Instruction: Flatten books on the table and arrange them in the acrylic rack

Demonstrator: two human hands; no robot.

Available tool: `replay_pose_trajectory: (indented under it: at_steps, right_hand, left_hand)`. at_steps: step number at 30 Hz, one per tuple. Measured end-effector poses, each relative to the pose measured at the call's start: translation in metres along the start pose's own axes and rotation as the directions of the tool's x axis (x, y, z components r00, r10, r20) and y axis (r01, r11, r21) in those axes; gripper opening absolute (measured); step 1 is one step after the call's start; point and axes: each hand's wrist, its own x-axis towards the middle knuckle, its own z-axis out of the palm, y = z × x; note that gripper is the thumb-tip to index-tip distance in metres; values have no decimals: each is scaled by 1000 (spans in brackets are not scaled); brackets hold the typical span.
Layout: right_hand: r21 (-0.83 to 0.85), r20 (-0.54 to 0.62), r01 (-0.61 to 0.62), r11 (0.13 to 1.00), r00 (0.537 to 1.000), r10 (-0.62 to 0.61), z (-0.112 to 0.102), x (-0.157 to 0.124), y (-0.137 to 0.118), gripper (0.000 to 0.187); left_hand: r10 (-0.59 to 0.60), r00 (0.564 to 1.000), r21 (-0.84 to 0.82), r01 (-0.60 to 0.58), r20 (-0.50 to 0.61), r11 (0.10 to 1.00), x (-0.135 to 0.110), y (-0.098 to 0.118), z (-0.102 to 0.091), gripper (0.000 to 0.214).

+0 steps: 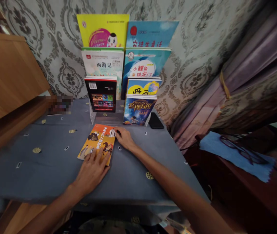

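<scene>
An orange paperback book point(98, 138) with Chinese lettering and painted figures lies closed on the blue-grey tablecloth point(55, 159). My left hand point(93, 169) rests across its lower part, fingers stretched out over the cover. At the upper right edge of the book, my right hand point(124, 137) has its fingers bent and closed at the corner; the fingertips are partly hidden. Just behind the book stands a clear tiered rack point(106, 117) with books upright in two columns. A black-covered book point(101, 96) is at its front left, and a dark blue book point(139, 110) at its front right.
A black phone point(156, 121) lies right of the rack. Taller books, one yellow point(103, 27) and one blue point(150, 32), stand at the rear against patterned wallpaper. On the right, glasses point(243, 149) rest on a blue cloth point(214, 148). A wooden cabinet point(9, 74) borders the left side.
</scene>
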Motion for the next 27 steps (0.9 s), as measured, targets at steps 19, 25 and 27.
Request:
replay_pose_trajectory:
  at_steps: [19,25,27]
  right_hand:
    - [138,87,150,979,983,-163,-9,-63,-30,34]
    - [207,116,240,949,957,-267,-17,-106,-55,33]
    - [209,134,271,940,944,-302,-18,-113,-59,34]
  left_hand:
    - [-13,996,-79,6,-91,997,8,-7,7,46]
    - [-24,993,-127,10,-112,992,8,-10,8,42]
    - [-28,994,-144,13,-105,990,8,-10,7,40]
